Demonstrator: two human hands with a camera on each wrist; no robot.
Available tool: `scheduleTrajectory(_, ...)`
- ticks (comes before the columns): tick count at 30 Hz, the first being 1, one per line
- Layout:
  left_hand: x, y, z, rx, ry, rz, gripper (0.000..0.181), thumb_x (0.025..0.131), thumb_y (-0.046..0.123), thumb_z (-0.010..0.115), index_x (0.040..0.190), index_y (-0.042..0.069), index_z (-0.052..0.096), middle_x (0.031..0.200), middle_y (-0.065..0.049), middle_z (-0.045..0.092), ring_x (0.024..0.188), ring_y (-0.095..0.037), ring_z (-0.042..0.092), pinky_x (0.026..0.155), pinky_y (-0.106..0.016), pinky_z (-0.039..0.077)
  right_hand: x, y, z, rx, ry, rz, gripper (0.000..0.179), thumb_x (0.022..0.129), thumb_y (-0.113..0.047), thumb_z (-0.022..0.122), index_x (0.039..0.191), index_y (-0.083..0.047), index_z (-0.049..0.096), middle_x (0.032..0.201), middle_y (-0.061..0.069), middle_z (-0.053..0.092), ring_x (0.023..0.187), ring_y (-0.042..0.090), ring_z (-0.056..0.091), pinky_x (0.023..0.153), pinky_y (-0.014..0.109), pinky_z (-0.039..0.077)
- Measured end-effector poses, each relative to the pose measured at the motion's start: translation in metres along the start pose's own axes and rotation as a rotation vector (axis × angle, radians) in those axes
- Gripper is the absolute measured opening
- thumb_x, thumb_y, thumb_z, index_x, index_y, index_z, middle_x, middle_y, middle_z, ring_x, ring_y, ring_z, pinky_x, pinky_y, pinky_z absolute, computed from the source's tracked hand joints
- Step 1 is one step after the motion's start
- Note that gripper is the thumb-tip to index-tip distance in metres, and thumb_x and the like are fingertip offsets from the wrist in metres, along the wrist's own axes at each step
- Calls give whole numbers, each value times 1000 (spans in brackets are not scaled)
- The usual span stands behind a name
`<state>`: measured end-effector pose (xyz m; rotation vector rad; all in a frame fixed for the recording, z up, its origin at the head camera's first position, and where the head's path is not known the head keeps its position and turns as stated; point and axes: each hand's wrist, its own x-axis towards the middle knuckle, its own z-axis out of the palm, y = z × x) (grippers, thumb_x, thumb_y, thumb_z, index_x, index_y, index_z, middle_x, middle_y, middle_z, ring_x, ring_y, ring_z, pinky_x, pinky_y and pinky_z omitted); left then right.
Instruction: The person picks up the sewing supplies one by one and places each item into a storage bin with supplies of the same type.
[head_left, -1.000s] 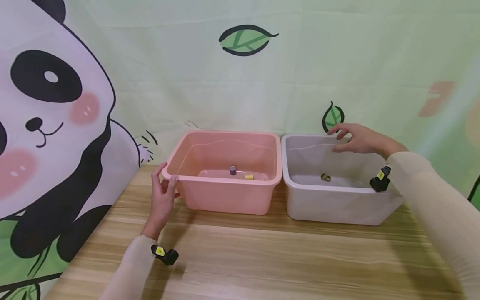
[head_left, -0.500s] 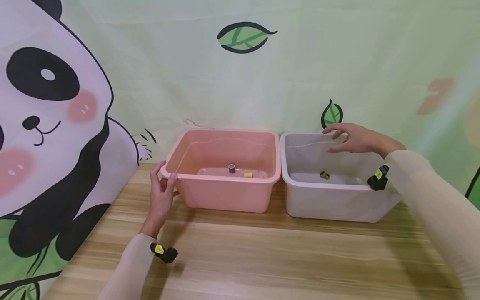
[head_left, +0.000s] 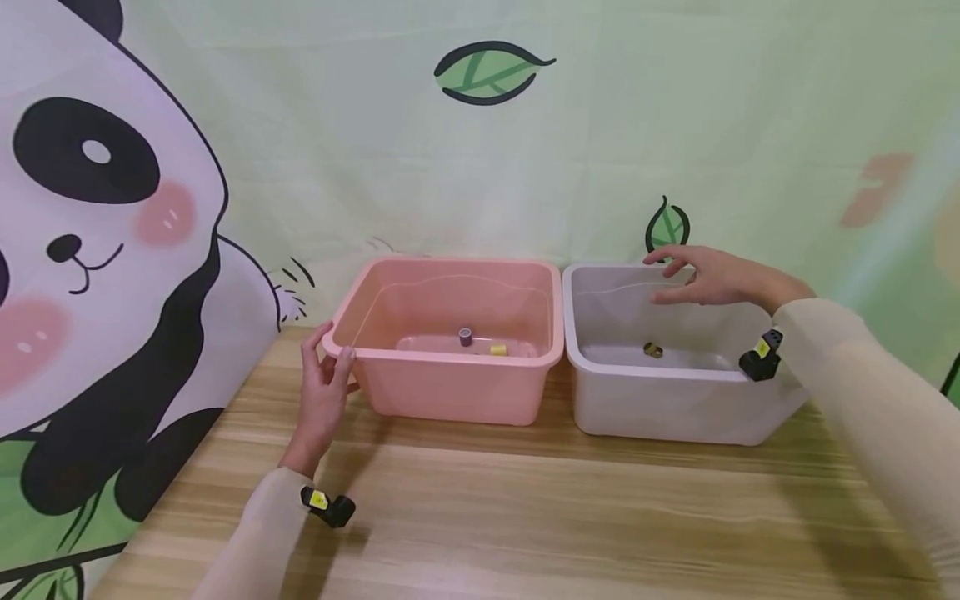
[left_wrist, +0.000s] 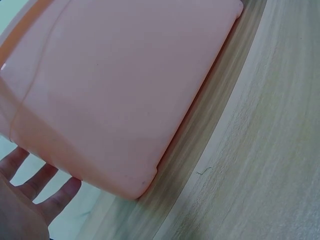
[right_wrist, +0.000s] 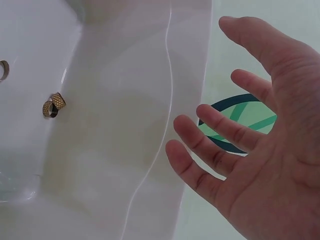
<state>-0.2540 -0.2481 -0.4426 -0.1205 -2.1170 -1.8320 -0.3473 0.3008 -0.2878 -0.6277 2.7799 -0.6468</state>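
Observation:
In the head view, the left hand is at the left front corner of a pink plastic tub, its thumb by the front rim and its fingers along the left side. The left wrist view has extended fingers touching the tub's outer wall. The right hand hovers over the back of a grey tub, fingers spread, holding nothing. Two gold-coloured textured rings lie together in the grey tub, with part of another ring at the frame's edge.
Inside the pink tub are a small dark purple cylinder and a yellow one. Both tubs stand side by side on a wood-grain table, against a printed cloth backdrop. Each sleeve carries a black wrist camera.
Both hands hold almost the same poses, the right one shifting very slightly left. The head view tilts a little; the tubs and their contents stay as they were.

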Motion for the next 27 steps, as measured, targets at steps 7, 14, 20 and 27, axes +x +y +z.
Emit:
scheduleTrajectory(7, -4, 7, -8, 59, -18, -9, 60, 108, 37, 51, 159, 31, 20, 162, -7, 38, 136, -31, 49, 88, -28, 56, -8, -11, -4, -7, -3, -6, 73, 98, -39, 71, 156, -13, 35, 146, 29, 47, 120, 46, 61, 93, 59, 53)
scheduleTrajectory(14, -2, 25, -28, 194, -108, -18, 66, 106, 35, 57, 160, 24, 21, 163, -16, 34, 138, -41, 46, 106, -49, 46, -26, -27, -7, -40, -4, -43, 79, 98, -41, 70, 160, -17, 29, 153, 27, 41, 130, 51, 51, 95, 66, 49)
scheduleTrajectory(20, -2, 40, -38, 360, -159, -27, 73, 102, 44, 61, 161, 29, 21, 163, -19, 33, 141, -48, 40, 111, -70, 33, -41, -37, -4, -79, 5, -92, 80, 96, -43, 72, 160, -18, 31, 155, 22, 41, 135, 49, 46, 100, 70, 43)
scheduleTrajectory(27, -4, 52, -39, 569, -157, 44, 84, 94, 53, 70, 161, 35, 23, 163, -14, 35, 146, -43, 34, 108, -76, 29, -62, -46, 6, -156, 70, -193, 78, 95, -44, 73, 159, -19, 36, 159, 15, 41, 142, 41, 41, 109, 66, 36)
